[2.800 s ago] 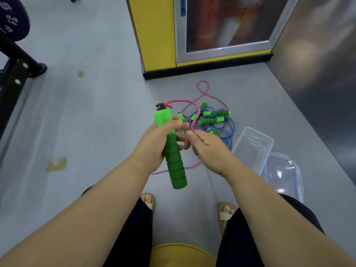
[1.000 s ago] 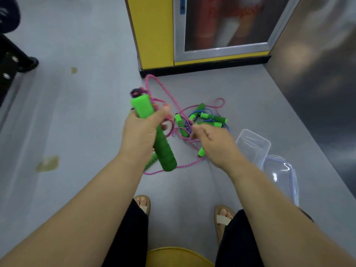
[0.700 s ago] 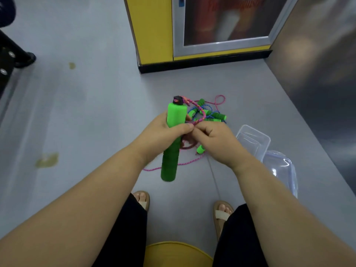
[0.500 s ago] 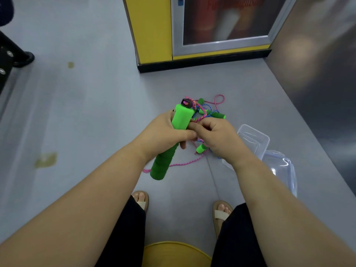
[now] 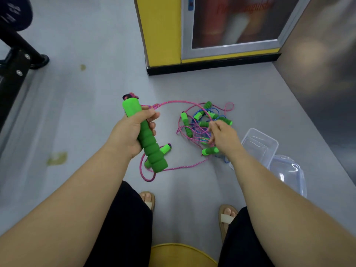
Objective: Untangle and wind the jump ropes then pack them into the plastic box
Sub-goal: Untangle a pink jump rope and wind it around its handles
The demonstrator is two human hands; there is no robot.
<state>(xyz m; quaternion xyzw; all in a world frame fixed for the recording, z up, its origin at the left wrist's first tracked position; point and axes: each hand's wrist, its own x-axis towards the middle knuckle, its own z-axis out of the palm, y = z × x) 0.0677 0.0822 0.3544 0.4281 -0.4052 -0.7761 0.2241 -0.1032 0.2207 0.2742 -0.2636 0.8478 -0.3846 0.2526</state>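
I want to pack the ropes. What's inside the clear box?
No rope shows inside the plastic box; only grey floor shows through it. The right forearm covers its near corner.

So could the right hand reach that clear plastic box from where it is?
Probably yes: the plastic box lies on the floor just beside the right hand, with nothing between them, though the hand pinches the pink rope.

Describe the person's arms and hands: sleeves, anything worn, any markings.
Both arms are uncovered as far as the view shows: the left arm and the right arm have no sleeve, watch or bracelet. The left hand and the right hand wear no gloves, and no ring shows. No markings show on either.
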